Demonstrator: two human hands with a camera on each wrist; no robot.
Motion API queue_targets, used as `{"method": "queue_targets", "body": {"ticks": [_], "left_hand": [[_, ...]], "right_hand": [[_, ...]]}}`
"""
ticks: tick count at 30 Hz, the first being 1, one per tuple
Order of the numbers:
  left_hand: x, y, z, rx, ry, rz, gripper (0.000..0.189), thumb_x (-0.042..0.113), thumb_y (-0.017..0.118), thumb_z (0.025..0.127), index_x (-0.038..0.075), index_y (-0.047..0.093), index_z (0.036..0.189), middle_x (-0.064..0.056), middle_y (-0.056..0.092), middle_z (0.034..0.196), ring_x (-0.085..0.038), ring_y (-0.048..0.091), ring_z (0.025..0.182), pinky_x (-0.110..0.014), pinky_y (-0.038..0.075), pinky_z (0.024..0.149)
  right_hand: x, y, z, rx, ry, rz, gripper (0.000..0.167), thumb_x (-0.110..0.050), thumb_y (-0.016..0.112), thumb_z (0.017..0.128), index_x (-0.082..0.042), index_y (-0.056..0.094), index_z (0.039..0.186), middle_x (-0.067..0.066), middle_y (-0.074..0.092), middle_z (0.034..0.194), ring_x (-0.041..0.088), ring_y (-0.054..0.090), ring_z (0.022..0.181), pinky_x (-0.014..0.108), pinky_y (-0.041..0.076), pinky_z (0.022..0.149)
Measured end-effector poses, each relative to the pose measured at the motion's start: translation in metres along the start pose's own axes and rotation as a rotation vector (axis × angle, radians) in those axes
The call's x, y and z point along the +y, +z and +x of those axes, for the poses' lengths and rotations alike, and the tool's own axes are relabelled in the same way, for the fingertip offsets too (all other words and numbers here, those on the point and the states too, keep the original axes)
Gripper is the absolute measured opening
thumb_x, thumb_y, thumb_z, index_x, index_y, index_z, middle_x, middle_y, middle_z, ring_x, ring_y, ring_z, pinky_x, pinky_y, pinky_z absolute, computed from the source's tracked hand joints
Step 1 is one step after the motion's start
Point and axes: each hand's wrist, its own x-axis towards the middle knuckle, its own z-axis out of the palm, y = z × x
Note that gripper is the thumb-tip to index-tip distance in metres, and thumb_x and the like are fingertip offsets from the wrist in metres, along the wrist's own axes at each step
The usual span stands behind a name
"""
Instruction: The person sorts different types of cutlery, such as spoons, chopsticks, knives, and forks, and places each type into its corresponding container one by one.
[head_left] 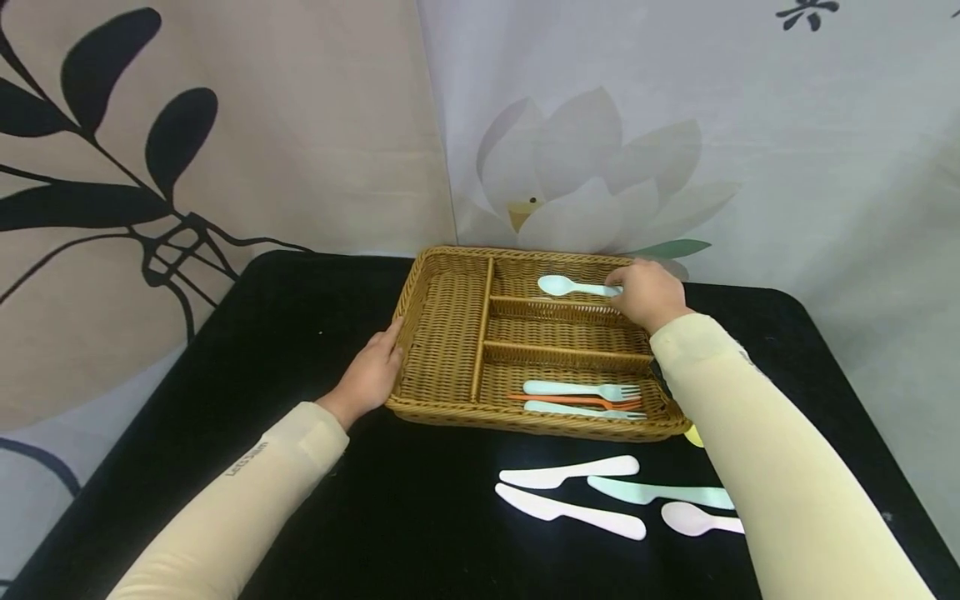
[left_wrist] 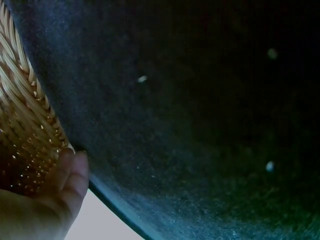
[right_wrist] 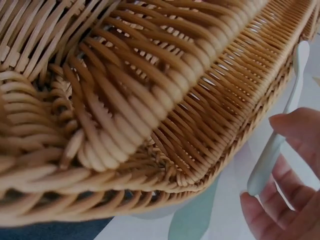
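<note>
A brown wicker cutlery basket (head_left: 442,333) with several compartments lies on the black table. My left hand (head_left: 367,375) rests against its left side, fingers fairly straight; the left wrist view shows fingertips touching the wicker wall. My right hand (head_left: 648,293) pinches the handle of a mint spoon (head_left: 558,285) above the back right compartment. In the right wrist view the spoon (right_wrist: 267,160) sits between thumb and fingers, just beyond the wicker rim. In the front right compartment lie two mint forks (head_left: 558,388) and an orange fork (head_left: 551,399).
Before the basket lie two whitish knives (head_left: 570,508), a mint knife (head_left: 645,492) and a pale pink spoon (head_left: 686,518), partly behind my right sleeve. A yellow piece (head_left: 695,437) shows by the basket's front right corner. A printed curtain (head_left: 337,125) hangs behind the table.
</note>
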Motion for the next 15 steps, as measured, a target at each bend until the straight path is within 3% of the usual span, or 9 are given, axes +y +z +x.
{"method": "queue_targets", "body": {"ticks": [5, 15], "left_hand": [[-0.0002, 0.0011, -0.0001, -0.002, -0.012, -0.026, 0.056, 0.021, 0.028, 0.106, 0.013, 0.006, 0.157, -0.022, 0.031, 0.149, -0.036, 0.041, 0.129, -0.054, 0.031, 0.11], [0.0002, 0.0001, -0.0012, 0.014, 0.008, -0.016, 0.056, 0.019, 0.029, 0.105, 0.01, 0.008, 0.156, -0.024, 0.031, 0.149, -0.038, 0.038, 0.133, -0.054, 0.028, 0.111]], "right_hand": [[0.0001, 0.0053, 0.0026, 0.022, -0.005, -0.023, 0.031, -0.016, 0.069, 0.089, -0.009, 0.069, 0.119, 0.022, 0.058, 0.12, 0.039, 0.056, 0.107, 0.051, 0.052, 0.072], [-0.0071, 0.0094, 0.0069, 0.009, 0.003, -0.039, 0.03, -0.011, 0.068, 0.088, -0.007, 0.07, 0.118, 0.022, 0.059, 0.123, 0.04, 0.051, 0.118, 0.055, 0.049, 0.085]]}}
